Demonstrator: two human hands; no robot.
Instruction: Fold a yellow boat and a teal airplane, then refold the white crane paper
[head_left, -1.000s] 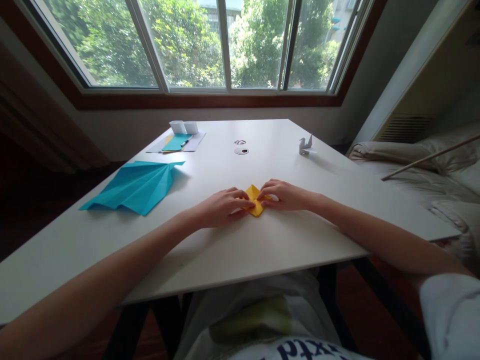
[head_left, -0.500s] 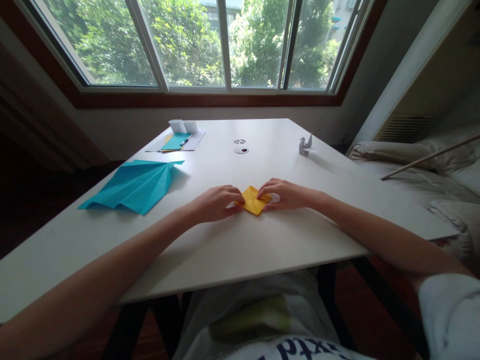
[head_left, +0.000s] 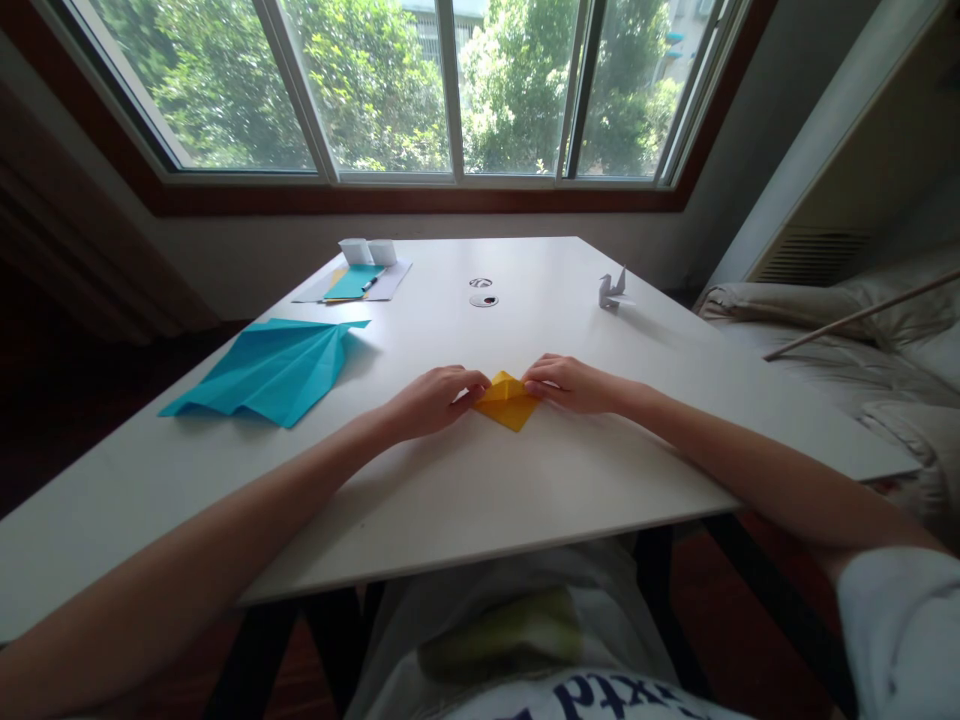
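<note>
Yellow paper point(head_left: 511, 412) pinched at both side corners

The yellow paper sits on or just above the bench point(head_left: 495, 510), its free corner pointing toward the person. The left hand point(head_left: 435, 403) grips its left corner, the right hand point(head_left: 571, 385) its right, so neither is nearer; a fold runs across from hand to hand. Well left of the yellow paper lies blue paper point(head_left: 274, 372); beyond it, rightward, stands a paper bird point(head_left: 611, 291).

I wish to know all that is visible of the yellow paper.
The yellow paper is folded into a small, rough diamond with a pointed near corner. A crease crosses it; the far part looks raised. It lies on the white table, its left side in the grip of the left hand, its right in that of the right hand.
</note>
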